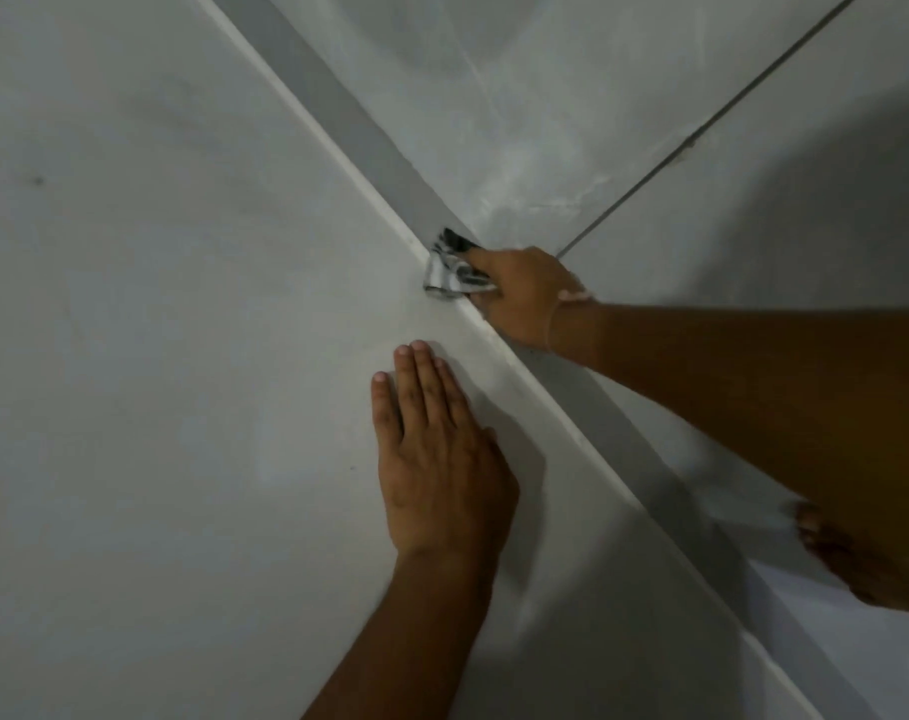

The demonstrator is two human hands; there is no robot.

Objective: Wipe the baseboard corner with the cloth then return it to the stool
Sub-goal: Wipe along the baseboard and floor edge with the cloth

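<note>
1. The view looks steeply down along a pale wall (156,304) to where it meets a tiled floor (572,122).
2. A grey baseboard (369,132) runs diagonally from the upper left toward the lower right, with a thin white edge along its top.
3. The right hand (525,298) reaches down to the baseboard, its fingers closed around a crumpled black-and-white patterned cloth (450,265).
4. The cloth is pressed against the baseboard and its white top edge, bunched out ahead of the knuckles; part of it is hidden under the hand.
5. A thin light band (572,296) circles the right wrist.
6. The left hand (437,459) lies flat on the wall just above the baseboard, palm against the surface, fingers straight and close together, gripping nothing.
7. A dark grout line (702,132) crosses the floor tiles diagonally, ending near the right hand.
8. A bare foot (847,558) rests on the floor at the lower right, partly cut off by the frame and blurred.
9. The stool does not show in this view.
</note>
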